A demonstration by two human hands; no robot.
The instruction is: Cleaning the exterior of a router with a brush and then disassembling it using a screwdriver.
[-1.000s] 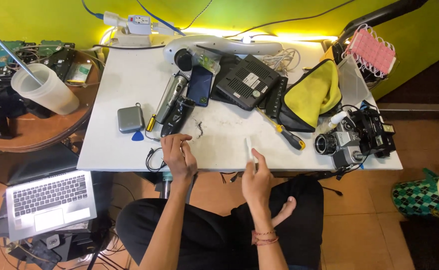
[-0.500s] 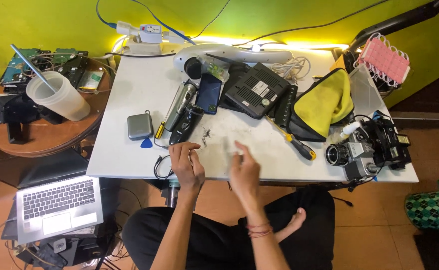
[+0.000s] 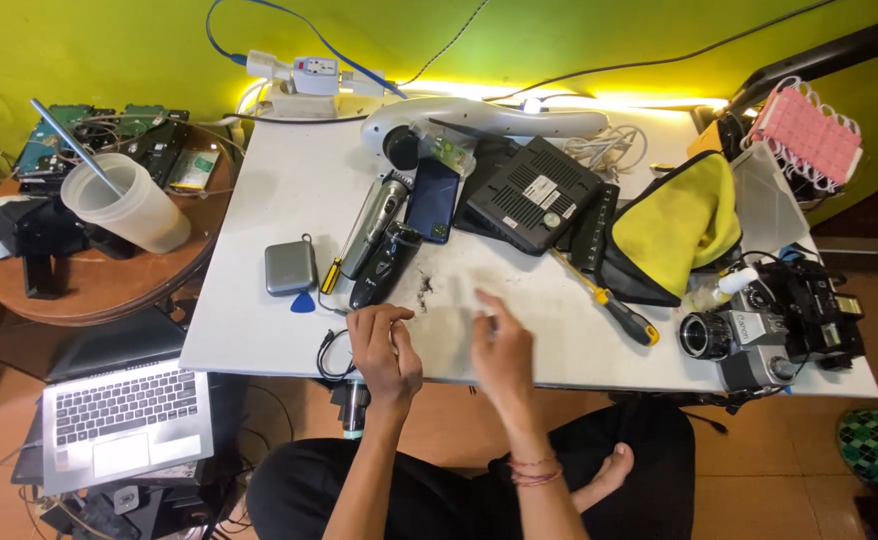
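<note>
The left hand [image 3: 384, 352] was curled, fingertips pinched on something too small to tell. The right hand [image 3: 504, 355] was open, blurred. Black debris [image 3: 424, 291] lay just beyond the left fingertips, beside a black trimmer [image 3: 384, 265].

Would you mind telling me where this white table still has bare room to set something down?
The widest bare patch on the white table runs down its left side, bordered by the grey case and the power strip. A smaller strip lies along the front edge between the right hand and the cameras. The back and right, around the black router and yellow pouch, are crowded.
</note>
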